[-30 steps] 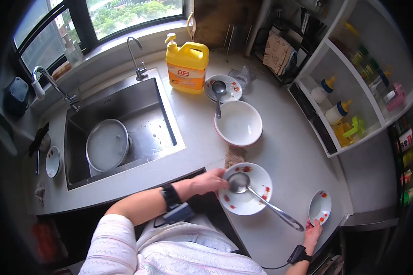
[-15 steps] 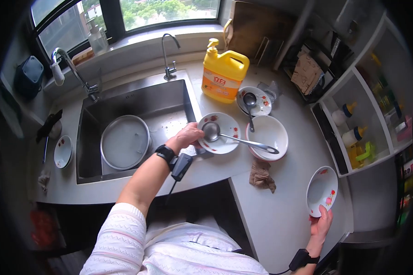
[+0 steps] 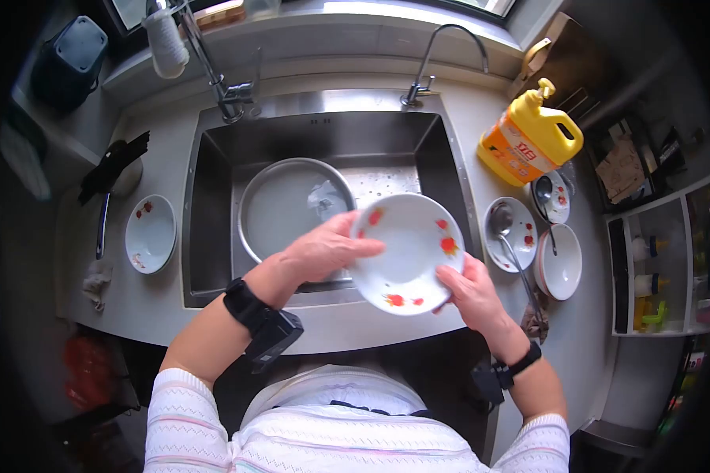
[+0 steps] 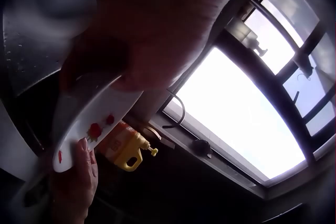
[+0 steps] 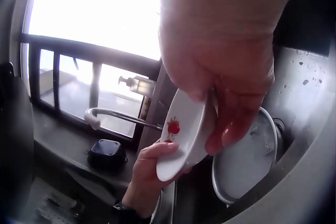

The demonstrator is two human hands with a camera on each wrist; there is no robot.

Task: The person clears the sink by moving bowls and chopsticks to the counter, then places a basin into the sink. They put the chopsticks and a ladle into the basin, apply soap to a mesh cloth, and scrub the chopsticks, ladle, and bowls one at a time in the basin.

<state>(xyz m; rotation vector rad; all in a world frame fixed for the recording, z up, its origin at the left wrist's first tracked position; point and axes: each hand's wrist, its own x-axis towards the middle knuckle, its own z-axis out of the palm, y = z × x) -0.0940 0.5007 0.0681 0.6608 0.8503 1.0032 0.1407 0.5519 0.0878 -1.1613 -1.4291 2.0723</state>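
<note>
Both hands hold a white bowl with red flowers (image 3: 406, 264) above the sink's front edge. The left hand (image 3: 327, 248) grips its left rim, thumb lying over the inside. At the lower right rim the right hand (image 3: 473, 292) pinches it, thumb inside and fingers beneath. The left wrist view shows the tilted bowl (image 4: 86, 129) with the right hand (image 4: 76, 182) at its far end. In the right wrist view the left hand (image 5: 149, 169) holds the far rim of the bowl (image 5: 181, 129). A round pan of cloudy water (image 3: 280, 205) sits in the sink, behind the bowl.
Right of the sink are a flowered plate (image 3: 501, 256) with a ladle (image 3: 521, 264), a white bowl (image 3: 562, 268), another plate with a ladle and a yellow soap jug (image 3: 525, 142). A small bowl (image 3: 151, 236) stands left; the faucet (image 3: 227, 94) rises behind.
The left hand has let go of the plate with the ladle, now beside the sink, and taken hold of the flowered bowl. The right hand has brought that bowl leftward to the sink. The head view has shifted left.
</note>
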